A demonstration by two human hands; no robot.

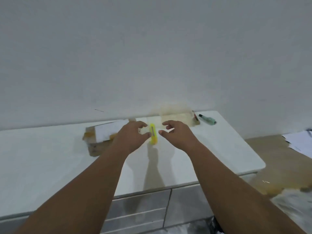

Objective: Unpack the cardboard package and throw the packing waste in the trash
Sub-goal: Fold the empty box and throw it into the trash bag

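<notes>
Opening step, cutter not yet gripped. Yellow plastic box cutter (153, 133) on white tabletop (50, 157), between both hands. Left hand (133, 137) and right hand (177, 134) half-curled, empty. Taped brown cardboard package (99, 135) just left of cutter — still sealed, by look. Next: grasp cutter, slit tape.

Both bare hands reach out over the white desk (50, 157); the left hand (131, 137) and right hand (179, 134) hover with fingers curled and apart, a yellow utility knife (153, 134) between them; a flat cardboard package (101, 134) with a white label lies left of the left hand; a green marker (207, 119) rests near the wall; papers (300, 142) lie on the floor at far right.
</notes>
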